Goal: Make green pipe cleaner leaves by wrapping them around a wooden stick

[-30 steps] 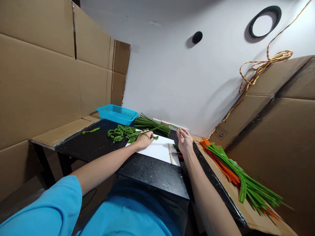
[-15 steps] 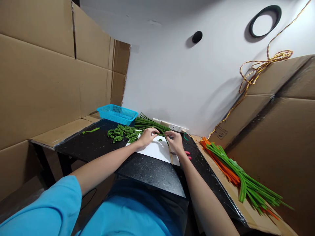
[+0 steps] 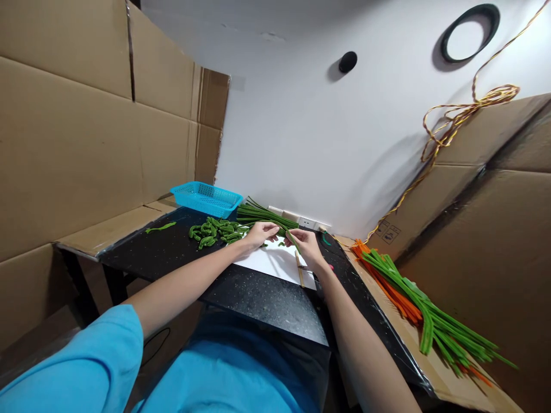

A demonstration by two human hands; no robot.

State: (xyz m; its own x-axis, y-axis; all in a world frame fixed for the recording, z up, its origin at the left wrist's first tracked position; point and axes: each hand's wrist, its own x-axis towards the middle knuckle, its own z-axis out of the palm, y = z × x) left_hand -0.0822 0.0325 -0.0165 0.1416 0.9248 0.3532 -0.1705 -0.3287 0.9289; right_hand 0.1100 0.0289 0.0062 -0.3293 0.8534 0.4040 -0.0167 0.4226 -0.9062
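Note:
Over a white sheet (image 3: 269, 265) on the black table, my left hand (image 3: 259, 235) is closed in a pinch on a dark green pipe cleaner (image 3: 294, 240). My right hand (image 3: 308, 246) pinches the same pipe cleaner a little to the right, and a short end hangs below its fingers. Small green bits lie on the sheet beneath. A thin wooden stick (image 3: 300, 269) lies near the right wrist. Coiled green pipe cleaner pieces (image 3: 210, 230) are heaped left of the left hand. Straight green pipe cleaners (image 3: 262, 214) lie in a bundle behind the hands.
A blue plastic basket (image 3: 206, 201) stands at the back left. One loose green piece (image 3: 160, 228) lies near the left edge. Green pipe cleaners (image 3: 424, 304) and orange ones (image 3: 390, 289) rest on cardboard at the right. A red-handled tool (image 3: 331, 267) is mostly hidden behind my right arm.
The pipe cleaner's end at my right hand has swung and now shows as a short slanted piece below the fingers. Both hands stay nearly in place; the view has shifted slightly.

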